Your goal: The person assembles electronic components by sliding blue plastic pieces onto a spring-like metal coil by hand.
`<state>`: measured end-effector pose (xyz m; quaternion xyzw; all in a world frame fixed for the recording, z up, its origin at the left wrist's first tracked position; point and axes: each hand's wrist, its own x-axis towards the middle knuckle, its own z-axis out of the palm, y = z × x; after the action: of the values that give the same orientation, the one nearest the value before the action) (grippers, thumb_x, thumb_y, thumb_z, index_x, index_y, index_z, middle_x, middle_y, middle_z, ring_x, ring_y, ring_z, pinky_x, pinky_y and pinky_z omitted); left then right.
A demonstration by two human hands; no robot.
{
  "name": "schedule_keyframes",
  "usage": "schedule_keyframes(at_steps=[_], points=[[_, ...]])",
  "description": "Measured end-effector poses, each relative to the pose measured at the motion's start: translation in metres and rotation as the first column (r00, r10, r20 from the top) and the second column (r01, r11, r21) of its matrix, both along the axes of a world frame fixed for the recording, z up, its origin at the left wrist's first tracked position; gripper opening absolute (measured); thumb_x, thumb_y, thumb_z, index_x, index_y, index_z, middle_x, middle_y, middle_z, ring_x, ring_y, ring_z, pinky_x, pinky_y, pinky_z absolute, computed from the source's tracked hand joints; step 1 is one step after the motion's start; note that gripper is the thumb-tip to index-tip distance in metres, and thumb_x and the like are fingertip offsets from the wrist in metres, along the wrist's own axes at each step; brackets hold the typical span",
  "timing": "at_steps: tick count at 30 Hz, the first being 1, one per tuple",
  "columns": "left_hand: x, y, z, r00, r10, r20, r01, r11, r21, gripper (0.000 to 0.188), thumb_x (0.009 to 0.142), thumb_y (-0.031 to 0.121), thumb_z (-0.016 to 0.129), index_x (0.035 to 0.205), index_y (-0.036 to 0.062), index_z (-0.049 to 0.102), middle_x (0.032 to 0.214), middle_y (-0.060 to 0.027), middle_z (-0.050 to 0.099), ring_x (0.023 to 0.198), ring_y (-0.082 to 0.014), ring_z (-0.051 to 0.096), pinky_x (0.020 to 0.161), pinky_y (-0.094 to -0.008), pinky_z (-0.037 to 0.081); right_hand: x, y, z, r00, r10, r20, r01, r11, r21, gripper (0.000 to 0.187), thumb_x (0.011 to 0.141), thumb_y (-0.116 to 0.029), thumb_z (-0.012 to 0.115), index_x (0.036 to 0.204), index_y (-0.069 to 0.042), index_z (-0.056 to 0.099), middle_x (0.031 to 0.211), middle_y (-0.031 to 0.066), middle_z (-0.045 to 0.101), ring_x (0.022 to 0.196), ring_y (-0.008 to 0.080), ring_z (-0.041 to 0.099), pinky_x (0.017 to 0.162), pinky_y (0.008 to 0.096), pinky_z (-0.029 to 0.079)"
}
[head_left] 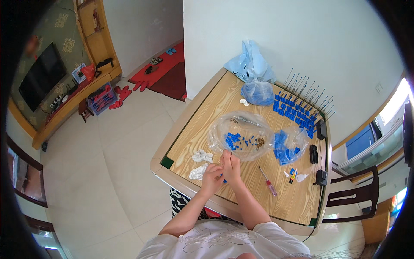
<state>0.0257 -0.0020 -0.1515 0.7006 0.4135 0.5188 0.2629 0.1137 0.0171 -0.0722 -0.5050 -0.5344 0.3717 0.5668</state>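
Note:
My left hand (211, 178) and my right hand (231, 168) are together over the near side of the table, both closed. A thin dark rod (231, 152) sticks up from the fingers of my right hand. Under the hands a bit of a blue plastic piece (224, 181) peeks out, mostly hidden by the fingers of my left hand; its full shape cannot be seen. Just beyond lies an open clear plastic bag (215, 142) with small blue parts (233, 140), brownish metal bits (260, 143) and dark springs (234, 121) in it.
On the wooden table (189, 146), blue blocks (293, 113) with upright spring-wrapped rods stand at the back right. Around are a bag of blue pieces (282, 149), a screwdriver (270, 186), a glue tube (293, 175), crumpled tissues (199, 171) and a tied blue bag (257, 93).

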Motion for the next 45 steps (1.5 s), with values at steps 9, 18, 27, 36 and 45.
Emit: schedule_keyframes(at_steps=[9, 18, 27, 36, 45], points=[[0.0, -0.001, 0.0, 1.0, 0.006, -0.011, -0.006, 1.0, -0.021, 0.019, 0.061, -0.002, 0.068, 0.079, 0.0022, 0.065, 0.085, -0.0065, 0.061, 0.085, -0.0256, 0.054, 0.072, -0.033, 0.046, -0.001, -0.003, 0.005, 1.0, 0.008, -0.006, -0.008, 1.0, -0.022, 0.04, 0.096, -0.024, 0.037, 0.06, -0.007, 0.04, 0.053, -0.0038, 0.036, 0.05, 0.0053, 0.031, 0.044, 0.0235, 0.025], [-0.001, -0.001, 0.0, 1.0, 0.004, -0.016, -0.004, 1.0, -0.015, 0.021, 0.061, -0.002, 0.069, 0.08, 0.0027, 0.065, 0.087, -0.0063, 0.061, 0.086, -0.0256, 0.053, 0.073, -0.033, 0.045, -0.002, -0.001, -0.003, 1.0, 0.005, -0.024, -0.006, 1.0, -0.024, 0.039, 0.096, -0.023, 0.037, 0.061, -0.007, 0.039, 0.053, -0.0037, 0.035, 0.049, 0.0051, 0.031, 0.044, 0.0228, 0.024], [0.0, -0.001, 0.001, 1.0, -0.003, -0.005, 0.003, 1.0, -0.007, 0.021, 0.061, -0.002, 0.069, 0.081, 0.0035, 0.065, 0.088, -0.0059, 0.061, 0.086, -0.0257, 0.054, 0.074, -0.0337, 0.045, 0.0, 0.001, -0.006, 1.0, 0.002, -0.012, -0.001, 1.0, 0.004, 0.039, 0.096, -0.023, 0.037, 0.061, -0.007, 0.038, 0.054, -0.0038, 0.034, 0.05, 0.0049, 0.03, 0.044, 0.0224, 0.024], [0.0, -0.002, 0.0, 1.0, 0.016, -0.011, -0.016, 1.0, -0.003, 0.022, 0.06, -0.002, 0.069, 0.081, 0.0038, 0.065, 0.087, -0.0059, 0.062, 0.086, -0.026, 0.054, 0.074, -0.0335, 0.046, 0.001, -0.001, -0.003, 1.0, -0.01, -0.011, 0.009, 0.999, -0.036, 0.037, 0.094, -0.023, 0.041, 0.063, -0.003, 0.044, 0.052, -0.0006, 0.038, 0.05, 0.0074, 0.034, 0.045, 0.0256, 0.028], [0.0, -0.001, 0.011, 0.999, -0.002, -0.04, 0.003, 1.0, 0.009, 0.024, 0.058, -0.002, 0.068, 0.081, 0.0023, 0.063, 0.08, -0.0072, 0.059, 0.081, -0.0264, 0.052, 0.07, -0.0335, 0.045, 0.002, 0.001, -0.007, 1.0, -0.008, 0.002, 0.008, 1.0, -0.009, 0.04, 0.095, -0.026, 0.039, 0.061, -0.006, 0.041, 0.054, -0.0033, 0.037, 0.051, 0.006, 0.033, 0.045, 0.0236, 0.027]])
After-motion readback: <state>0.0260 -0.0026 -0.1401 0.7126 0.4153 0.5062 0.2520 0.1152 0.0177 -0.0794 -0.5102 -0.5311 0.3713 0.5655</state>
